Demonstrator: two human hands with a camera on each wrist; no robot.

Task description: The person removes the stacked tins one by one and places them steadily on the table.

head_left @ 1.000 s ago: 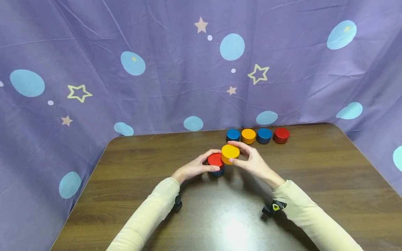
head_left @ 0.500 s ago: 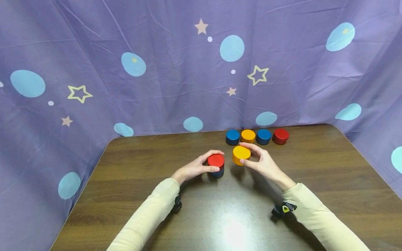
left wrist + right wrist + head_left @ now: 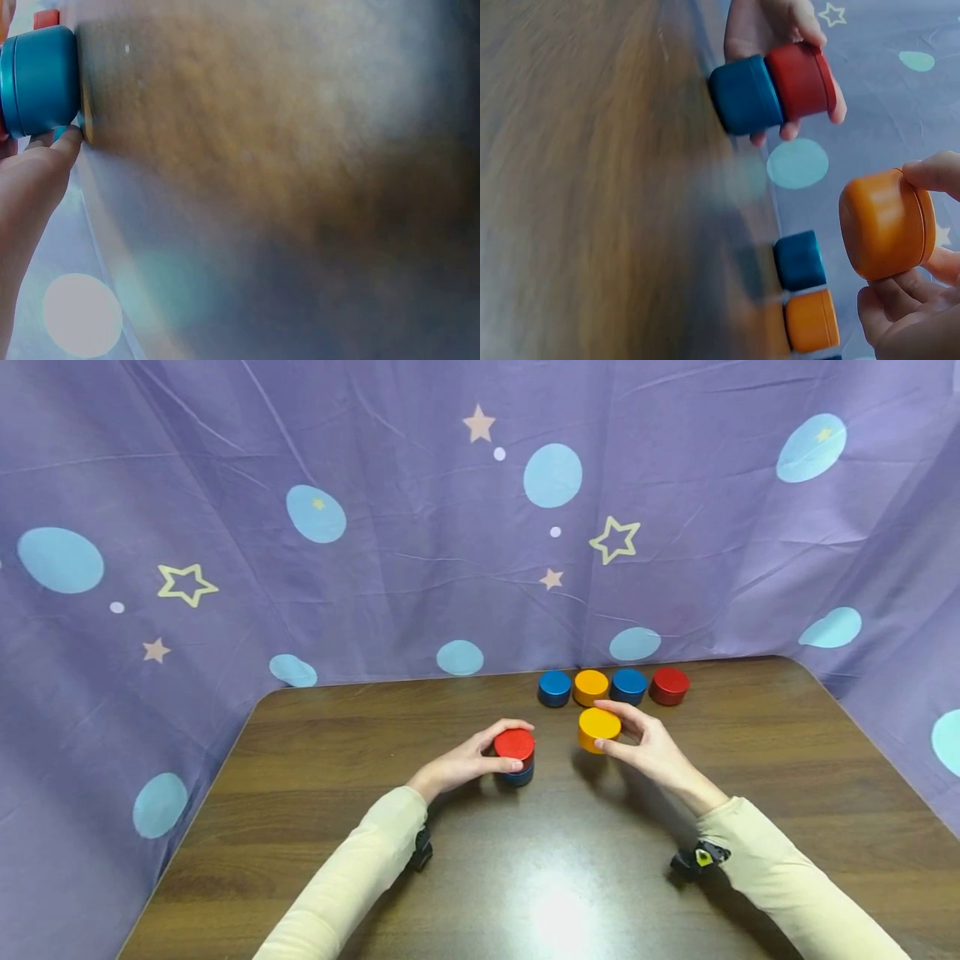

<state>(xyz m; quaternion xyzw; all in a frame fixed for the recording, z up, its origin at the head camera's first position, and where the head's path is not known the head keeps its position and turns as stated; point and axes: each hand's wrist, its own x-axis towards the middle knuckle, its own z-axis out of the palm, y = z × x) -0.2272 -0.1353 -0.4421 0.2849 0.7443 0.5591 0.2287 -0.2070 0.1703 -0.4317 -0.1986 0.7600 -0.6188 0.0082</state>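
Observation:
My left hand curls its thumb and fingers round a red round lidded container, which sits on top of a blue one. In the right wrist view, the blue container and the red container line up base to top. To the right of this stack, my right hand pinches a yellow-orange lidded container between thumb and fingers, with its shadow on the table below. The left wrist view shows the blue container close up, fingertips beside its base.
Along the back of the brown wooden table stand a blue container, a yellow-orange one, a second blue one and a red one. A purple patterned curtain hangs behind the table edge.
My right hand has moved right, carrying the yellow-orange container away from beside the red one, so a gap separates them. The left hand and its stack have stayed put.

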